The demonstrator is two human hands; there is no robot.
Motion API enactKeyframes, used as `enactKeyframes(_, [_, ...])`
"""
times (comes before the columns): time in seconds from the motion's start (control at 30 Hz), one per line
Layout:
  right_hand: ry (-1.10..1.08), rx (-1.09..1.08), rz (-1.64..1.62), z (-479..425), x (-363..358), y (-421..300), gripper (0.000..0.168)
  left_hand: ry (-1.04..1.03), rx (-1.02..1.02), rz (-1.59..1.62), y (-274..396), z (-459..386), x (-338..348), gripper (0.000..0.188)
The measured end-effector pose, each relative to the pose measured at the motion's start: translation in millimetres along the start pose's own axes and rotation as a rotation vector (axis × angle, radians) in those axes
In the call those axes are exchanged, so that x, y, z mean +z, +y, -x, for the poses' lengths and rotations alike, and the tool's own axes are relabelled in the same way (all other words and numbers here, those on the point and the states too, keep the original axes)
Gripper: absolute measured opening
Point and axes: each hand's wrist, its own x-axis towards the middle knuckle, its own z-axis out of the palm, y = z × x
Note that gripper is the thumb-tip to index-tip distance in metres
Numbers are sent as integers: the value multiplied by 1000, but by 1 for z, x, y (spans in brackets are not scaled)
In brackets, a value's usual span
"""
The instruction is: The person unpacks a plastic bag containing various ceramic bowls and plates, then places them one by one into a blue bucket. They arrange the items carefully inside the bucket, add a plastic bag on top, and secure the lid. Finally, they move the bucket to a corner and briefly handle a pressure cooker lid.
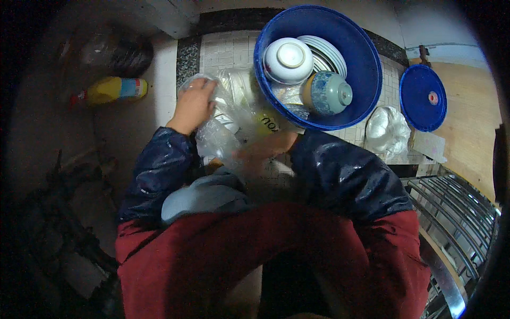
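Note:
My left hand (194,104) lies over the far-left part of a clear plastic bag (235,91), fingers curled on the crumpled film. White items, not plain enough to name, show through the film. My right hand (267,149) is motion-blurred at the near side of the bag; what it grips cannot be made out. Just beyond it stands a blue plastic tub (364,44). In the tub are an upturned white bowl (290,60), a stack of plates (332,54) and a tilted blue-green bowl (328,93). Dark printed lettering shows near the tub's near-left side.
Right of the tub sit a knotted white plastic bag (387,129) and a round blue lid (421,97) against a wooden board (470,119). A metal rack (450,215) stands at the near right. A yellow bottle with a red cap (115,91) is at the left.

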Motion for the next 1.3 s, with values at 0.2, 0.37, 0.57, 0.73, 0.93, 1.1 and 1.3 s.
enactKeyframes(0.2, [298, -252, 1106, -49, -29, 21, 22, -17, 108, 186, 25, -8, -25, 16])
enactKeyframes(0.37, [392, 190, 960, -59, 0, 25, 14, -418, -151, -47, 22, 25, 11, 26])
enactKeyframes(0.57, [830, 133, 857, -49, -3, 22, 16, -112, -115, -138, 39, 25, 30, 19])
enactKeyframes(0.73, [627, 192, 865, -42, -5, -2, 23, -235, -89, -346, 41, 16, 52, 9])
enactKeyframes(0.93, [643, -4, 815, -32, -7, -19, 24, -365, -32, -394, 22, 28, 56, 15])
enactKeyframes(1.1, [655, -202, 651, -17, -1, -68, 23, -127, -46, -76, 23, 49, -6, 37])
enactKeyframes(1.3, [901, -536, 643, 51, 5, -151, 43, 430, 289, 342, 26, 44, -80, 40])
